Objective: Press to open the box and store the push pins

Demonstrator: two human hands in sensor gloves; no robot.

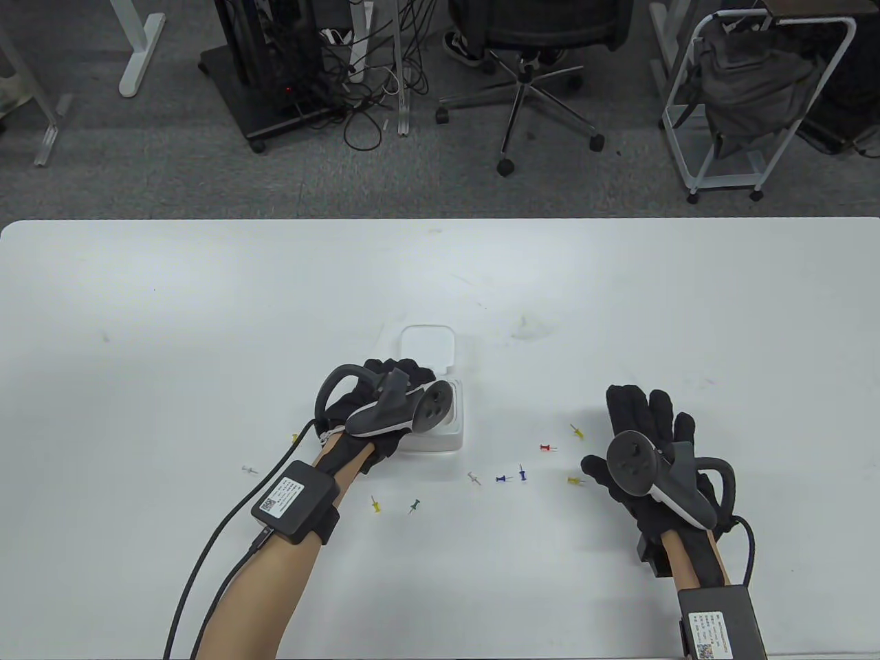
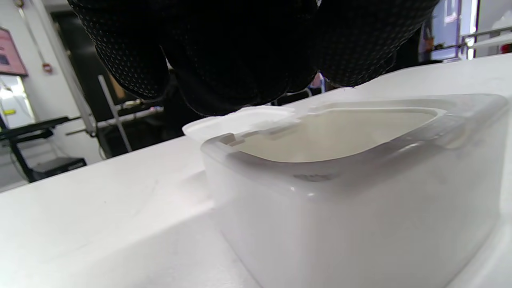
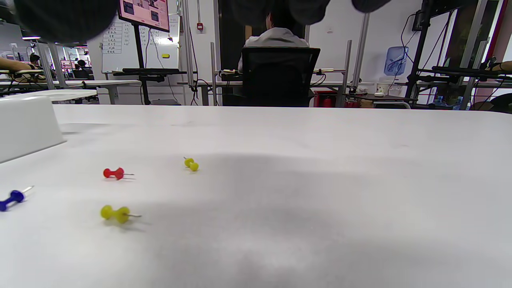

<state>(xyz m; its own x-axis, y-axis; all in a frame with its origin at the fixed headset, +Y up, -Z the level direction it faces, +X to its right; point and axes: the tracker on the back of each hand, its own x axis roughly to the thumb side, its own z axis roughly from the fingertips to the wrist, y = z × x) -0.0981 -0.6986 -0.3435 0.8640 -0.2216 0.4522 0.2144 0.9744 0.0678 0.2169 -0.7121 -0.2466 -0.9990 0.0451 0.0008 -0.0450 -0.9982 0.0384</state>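
Observation:
A white plastic box [image 1: 450, 430] stands mid-table with its lid [image 1: 427, 346] flipped open towards the far side. In the left wrist view the box [image 2: 360, 208] looks empty inside. My left hand [image 1: 388, 405] lies over the box's left side and holds it, with its fingers [image 2: 224, 60] above the far rim. Several push pins lie loose on the table [image 1: 206, 309]: red [image 1: 547, 448], yellow [image 1: 577, 431], yellow [image 1: 575, 480], two blue [image 1: 513, 476], green [image 1: 414, 507]. My right hand [image 1: 643, 426] is flat and empty, fingers spread, right of the yellow pins.
More pins lie near my left forearm: yellow [image 1: 375, 505], white [image 1: 249, 469], and a grey one [image 1: 474, 477] in front of the box. The right wrist view shows the red pin [image 3: 114, 173], two yellow pins [image 3: 115, 213] and the box's corner [image 3: 28, 126].

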